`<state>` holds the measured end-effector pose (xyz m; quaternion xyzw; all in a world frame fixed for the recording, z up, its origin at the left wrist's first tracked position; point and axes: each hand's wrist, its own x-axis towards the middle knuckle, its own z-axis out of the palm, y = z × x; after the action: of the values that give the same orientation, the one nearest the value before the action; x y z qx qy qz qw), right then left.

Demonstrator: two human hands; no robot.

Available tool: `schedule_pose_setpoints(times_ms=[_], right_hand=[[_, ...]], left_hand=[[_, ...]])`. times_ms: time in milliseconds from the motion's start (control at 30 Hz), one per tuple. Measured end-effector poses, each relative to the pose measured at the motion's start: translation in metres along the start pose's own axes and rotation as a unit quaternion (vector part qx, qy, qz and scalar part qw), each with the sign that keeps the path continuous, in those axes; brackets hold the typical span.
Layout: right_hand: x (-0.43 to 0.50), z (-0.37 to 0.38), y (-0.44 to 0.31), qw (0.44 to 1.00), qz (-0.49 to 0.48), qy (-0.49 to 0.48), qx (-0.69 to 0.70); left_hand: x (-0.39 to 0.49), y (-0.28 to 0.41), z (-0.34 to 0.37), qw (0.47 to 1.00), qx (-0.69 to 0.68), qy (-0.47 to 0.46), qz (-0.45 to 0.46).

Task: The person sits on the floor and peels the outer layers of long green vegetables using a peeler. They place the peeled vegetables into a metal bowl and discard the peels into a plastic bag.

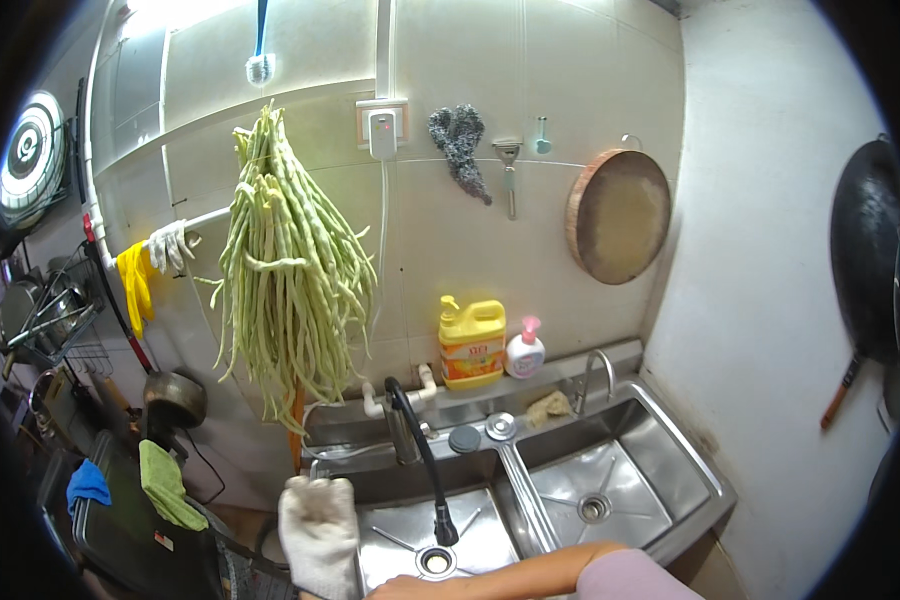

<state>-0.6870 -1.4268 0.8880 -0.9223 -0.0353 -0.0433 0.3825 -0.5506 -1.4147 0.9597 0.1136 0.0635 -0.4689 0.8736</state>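
Observation:
A white knit work glove covers my left hand [319,532], which is raised at the left front edge of the double sink. Its fingertips look foreshortened and bear a greyish stain; I see nothing held in it. My bare right forearm crosses the bottom of the view, in front of the sink. Only the back of my right hand [396,589] shows at the lower edge, close to the glove's cuff; its fingers are out of sight. Just beyond my left hand hangs a large bundle of yardlong beans [289,262]. The left basin [480,525] lies beside the glove.
A black pull-down faucet [420,450] reaches over the left basin. The right basin [637,480] has a steel tap [600,367]. Behind stand a yellow detergent jug [474,337] and a pump bottle [525,349]. A round chopping board [621,217] and a wok [870,247] hang on the walls.

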Motion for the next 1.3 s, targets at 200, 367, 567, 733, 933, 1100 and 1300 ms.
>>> schedule_pose_setpoints(times_ms=[200,367,567,733,933,1100,1300], right_hand=[[-0.031,-0.308,0.082,0.847,-0.115,0.422,-0.302],[-0.063,-0.52,0.151,0.617,0.102,0.729,-0.279],[-0.061,-0.577,0.186,0.571,0.236,0.746,-0.246],[-0.066,-0.593,0.211,0.556,0.147,0.795,-0.19],[-0.086,-0.562,0.169,0.535,0.016,0.844,-0.022],[-0.067,-0.329,0.08,0.795,-0.165,0.495,0.309],[0.015,-0.011,-0.017,0.894,0.219,0.115,0.374]], left_hand=[[-0.055,0.067,0.035,0.955,0.143,-0.242,0.099],[-0.109,0.056,0.059,0.962,0.106,-0.061,0.246],[-0.127,0.045,0.058,0.962,0.089,0.008,0.258],[-0.136,0.049,0.047,0.955,0.061,0.046,0.288],[-0.134,0.068,0.025,0.962,0.004,0.007,0.274],[-0.132,0.08,-0.039,0.947,-0.043,-0.011,0.317],[-0.154,0.086,-0.068,0.962,-0.115,-0.094,0.228]])
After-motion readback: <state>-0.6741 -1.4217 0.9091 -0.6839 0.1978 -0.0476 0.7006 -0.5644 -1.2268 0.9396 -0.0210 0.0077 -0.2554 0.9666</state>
